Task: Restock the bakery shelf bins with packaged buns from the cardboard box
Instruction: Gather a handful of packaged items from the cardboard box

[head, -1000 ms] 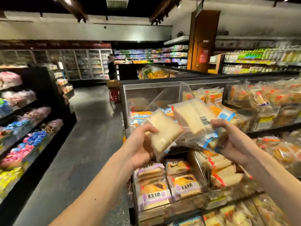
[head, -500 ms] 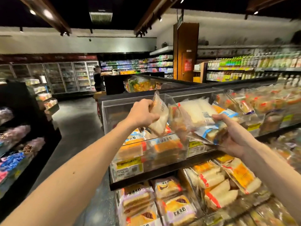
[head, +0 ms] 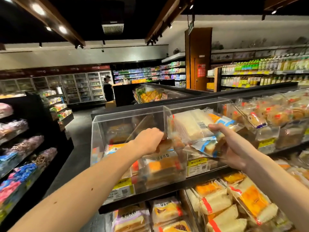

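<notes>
My left hand (head: pixel 149 141) reaches down into the clear acrylic bin (head: pixel 128 113) at the left end of the upper shelf, its fingers curled round a packaged bun (head: pixel 164 146) that lies low among the packs there. My right hand (head: pixel 231 145) grips a bundle of wrapped pale buns (head: pixel 192 124) with blue and orange print, held above the neighbouring bin. The cardboard box is out of view.
More bins of packaged bread (head: pixel 275 113) run to the right. A lower shelf (head: pixel 217 206) holds orange and purple labelled packs. A dark aisle (head: pixel 76 141) lies left, with candy shelves (head: pixel 21 144). A person (head: pixel 107 88) stands far back by the coolers.
My left hand has dropped from above the bin's rim into the left bin with its bun. My right hand with the bundle stays about where it was.
</notes>
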### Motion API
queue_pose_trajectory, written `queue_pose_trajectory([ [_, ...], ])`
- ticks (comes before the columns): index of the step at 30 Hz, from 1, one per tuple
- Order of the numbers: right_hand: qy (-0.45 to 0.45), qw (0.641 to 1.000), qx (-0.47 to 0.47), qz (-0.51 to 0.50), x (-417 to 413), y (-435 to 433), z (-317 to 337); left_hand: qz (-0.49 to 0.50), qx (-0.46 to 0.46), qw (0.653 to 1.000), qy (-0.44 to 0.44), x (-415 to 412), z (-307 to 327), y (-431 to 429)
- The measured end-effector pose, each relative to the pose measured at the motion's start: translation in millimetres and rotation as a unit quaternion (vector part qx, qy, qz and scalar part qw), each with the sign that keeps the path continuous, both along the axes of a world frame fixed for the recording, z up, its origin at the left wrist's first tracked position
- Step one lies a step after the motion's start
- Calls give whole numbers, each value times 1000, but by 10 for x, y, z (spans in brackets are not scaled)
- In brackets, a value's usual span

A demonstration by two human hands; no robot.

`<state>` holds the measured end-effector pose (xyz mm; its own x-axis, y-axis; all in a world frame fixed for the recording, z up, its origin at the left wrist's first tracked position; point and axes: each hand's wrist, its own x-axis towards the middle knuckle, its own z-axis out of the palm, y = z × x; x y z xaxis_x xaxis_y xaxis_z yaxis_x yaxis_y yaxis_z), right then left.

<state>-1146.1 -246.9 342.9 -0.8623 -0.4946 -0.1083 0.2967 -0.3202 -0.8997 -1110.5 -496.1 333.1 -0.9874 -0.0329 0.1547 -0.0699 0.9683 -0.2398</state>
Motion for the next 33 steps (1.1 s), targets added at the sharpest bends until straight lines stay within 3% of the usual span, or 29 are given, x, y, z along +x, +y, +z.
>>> queue_pose_trajectory([
  [4, 2, 1000, -11, 10, -33, -14, 8, 12, 131, 989, -62, -48, -72, -117],
  [9, 11, 1000, 0, 13, -36, -52, 29, 53, 318, 934, -154, -28, -105, -303],
  [15, 20, 999, 17, 26, 8, -162, 16, 32, 280, 949, -142, -45, -189, -287],
  [17, 22, 999, 20, 29, 24, -192, 27, 36, 268, 958, -100, -47, -140, -335],
  [19, 27, 999, 21, 33, 25, -213, 51, 21, 246, 967, 60, -15, -6, -365],
  [21, 31, 999, 19, 36, 18, -238, 70, -40, 237, 938, 248, 131, 174, -300],
  [23, 34, 998, 19, 41, 13, -283, 80, -132, 150, 922, 331, 310, 321, -241],
  [25, 36, 997, 30, 58, 14, -362, 92, -211, 9, 929, 304, 416, 384, -265],
  [27, 35, 995, 43, 87, 34, -463, 110, -236, -77, 937, 245, 457, 390, -298],
  [29, 29, 991, 57, 114, 56, -560, 126, -257, -80, 941, 205, 521, 385, -307],
  [33, 14, 984, 87, 154, 76, -748, 92, -233, 29, 957, 170, 767, 406, -402],
])
